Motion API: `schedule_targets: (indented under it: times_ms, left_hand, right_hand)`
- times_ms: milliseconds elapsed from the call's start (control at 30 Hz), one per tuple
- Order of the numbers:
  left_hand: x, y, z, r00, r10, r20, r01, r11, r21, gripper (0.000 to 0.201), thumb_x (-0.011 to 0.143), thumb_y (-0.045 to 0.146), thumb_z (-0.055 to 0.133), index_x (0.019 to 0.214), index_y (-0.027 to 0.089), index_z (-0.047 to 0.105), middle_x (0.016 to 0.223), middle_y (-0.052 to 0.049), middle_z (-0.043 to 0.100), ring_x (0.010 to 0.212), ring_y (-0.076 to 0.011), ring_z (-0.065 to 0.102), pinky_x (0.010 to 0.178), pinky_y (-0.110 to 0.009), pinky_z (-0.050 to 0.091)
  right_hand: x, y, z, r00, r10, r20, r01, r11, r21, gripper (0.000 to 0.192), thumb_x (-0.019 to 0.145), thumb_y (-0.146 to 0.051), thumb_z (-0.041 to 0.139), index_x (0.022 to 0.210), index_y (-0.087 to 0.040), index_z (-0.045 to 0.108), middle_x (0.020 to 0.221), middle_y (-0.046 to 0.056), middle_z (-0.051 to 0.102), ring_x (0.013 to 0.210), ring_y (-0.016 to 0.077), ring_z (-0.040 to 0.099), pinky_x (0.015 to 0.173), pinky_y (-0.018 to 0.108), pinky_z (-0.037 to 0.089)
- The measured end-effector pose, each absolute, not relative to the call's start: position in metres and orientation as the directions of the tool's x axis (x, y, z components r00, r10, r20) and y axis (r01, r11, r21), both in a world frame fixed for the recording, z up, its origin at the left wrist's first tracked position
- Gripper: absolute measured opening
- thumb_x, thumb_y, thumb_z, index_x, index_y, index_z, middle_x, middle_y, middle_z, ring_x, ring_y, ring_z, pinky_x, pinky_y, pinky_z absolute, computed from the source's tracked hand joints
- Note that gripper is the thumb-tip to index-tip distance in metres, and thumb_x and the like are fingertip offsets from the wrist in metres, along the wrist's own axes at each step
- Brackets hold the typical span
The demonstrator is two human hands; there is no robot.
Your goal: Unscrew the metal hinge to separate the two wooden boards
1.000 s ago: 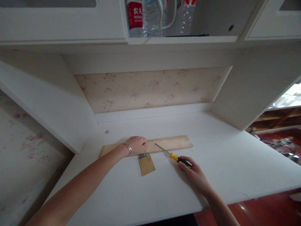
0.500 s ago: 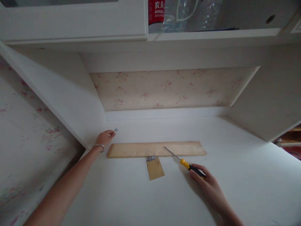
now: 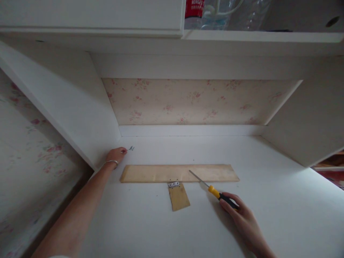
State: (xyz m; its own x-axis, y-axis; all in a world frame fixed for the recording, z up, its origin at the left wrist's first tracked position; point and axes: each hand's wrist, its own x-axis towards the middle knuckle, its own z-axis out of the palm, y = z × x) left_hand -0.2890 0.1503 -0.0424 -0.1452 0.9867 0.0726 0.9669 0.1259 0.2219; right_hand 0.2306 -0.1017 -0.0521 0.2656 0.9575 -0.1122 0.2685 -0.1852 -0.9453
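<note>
A long pale wooden strip (image 3: pixel 179 173) lies across the white desk (image 3: pixel 188 222). A small metal hinge (image 3: pixel 173 184) joins it to a short wooden piece (image 3: pixel 179 197) in front. My right hand (image 3: pixel 243 218) holds a screwdriver (image 3: pixel 212 190) by its yellow and black handle, the shaft resting on the strip. My left hand (image 3: pixel 116 154), with a silver bangle at the wrist, is at the back left of the desk, fingertips touching small screws (image 3: pixel 131 148). Whether the fingers have hold of one I cannot tell.
White side panels wall in the desk on the left (image 3: pixel 67 107) and right (image 3: pixel 309 122), with a floral back panel (image 3: pixel 199 102) behind. A shelf above holds water bottles (image 3: pixel 215 14). Floral wallpaper lies to the far left.
My left hand left the wooden strip and reached back left to the small screws. My right hand with the screwdriver stayed put. The view tilted down and left.
</note>
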Motion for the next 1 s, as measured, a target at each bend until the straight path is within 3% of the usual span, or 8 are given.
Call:
schedule_targets:
  times_ms: [267, 433, 600, 800, 900, 1000]
  left_hand:
    - [-0.280, 0.152, -0.035, -0.106, 0.992, 0.062, 0.972, 0.091, 0.215, 0.028, 0.080, 0.037, 0.046, 0.097, 0.026, 0.066, 0.102, -0.003, 0.067, 0.093, -0.0207, 0.059, 0.077, -0.026, 0.041]
    - [-0.251, 0.128, -0.018, -0.128, 0.980, 0.150, 0.973, 0.095, 0.209, 0.034, 0.084, 0.040, 0.038, 0.101, 0.024, 0.063, 0.100, -0.007, 0.067, 0.088, -0.0228, 0.061, 0.070, -0.028, 0.041]
    - [-0.185, 0.054, 0.004, 0.138, 0.984, 0.116, 0.964, -0.160, 0.214, 0.031, 0.083, 0.046, 0.042, 0.084, 0.025, 0.065, 0.082, -0.003, 0.069, 0.072, -0.0177, 0.061, 0.061, -0.025, 0.037]
    - [-0.107, -0.024, -0.007, 0.315, 0.949, -0.013, 0.877, -0.286, 0.386, 0.036, 0.085, 0.046, 0.039, 0.079, 0.023, 0.067, 0.075, -0.005, 0.068, 0.067, -0.0161, 0.060, 0.057, -0.025, 0.034]
    - [-0.084, -0.033, -0.026, 0.267, 0.961, -0.079, 0.854, -0.198, 0.481, 0.032, 0.084, 0.044, 0.043, 0.092, 0.024, 0.067, 0.076, -0.005, 0.068, 0.067, -0.0162, 0.061, 0.055, -0.024, 0.033]
    - [-0.072, -0.032, -0.039, 0.213, 0.970, -0.119, 0.832, -0.116, 0.543, 0.033, 0.084, 0.043, 0.043, 0.101, 0.025, 0.064, 0.079, -0.005, 0.069, 0.068, -0.0167, 0.062, 0.054, -0.024, 0.033]
  right_hand:
    - [0.229, -0.102, -0.049, 0.277, 0.957, -0.085, 0.283, -0.166, -0.945, 0.042, 0.070, -0.047, 0.063, 0.103, -0.021, 0.060, 0.097, 0.006, 0.064, 0.083, 0.0202, 0.060, 0.070, 0.026, 0.047]
    - [0.228, -0.103, -0.048, 0.270, 0.960, -0.071, 0.292, -0.152, -0.944, 0.042, 0.070, -0.049, 0.062, 0.102, -0.021, 0.061, 0.097, 0.005, 0.064, 0.081, 0.0194, 0.060, 0.070, 0.026, 0.047]
    - [0.227, -0.102, -0.046, 0.269, 0.962, -0.052, 0.286, -0.132, -0.949, 0.037, 0.071, -0.045, 0.062, 0.099, -0.021, 0.062, 0.096, 0.005, 0.064, 0.080, 0.0194, 0.059, 0.072, 0.028, 0.047]
    - [0.234, -0.108, -0.054, 0.286, 0.956, -0.072, 0.129, -0.113, -0.985, 0.037, 0.070, -0.042, 0.065, 0.099, -0.020, 0.063, 0.100, 0.006, 0.063, 0.081, 0.0209, 0.061, 0.074, 0.030, 0.049]
    - [0.239, -0.113, -0.060, 0.300, 0.947, -0.118, -0.017, -0.119, -0.993, 0.038, 0.069, -0.042, 0.066, 0.098, -0.018, 0.063, 0.100, 0.007, 0.063, 0.085, 0.0234, 0.062, 0.077, 0.032, 0.050]
    - [0.239, -0.115, -0.061, 0.263, 0.959, -0.103, -0.031, -0.098, -0.995, 0.035, 0.069, -0.041, 0.066, 0.096, -0.018, 0.064, 0.100, 0.007, 0.063, 0.087, 0.0234, 0.061, 0.078, 0.032, 0.050]
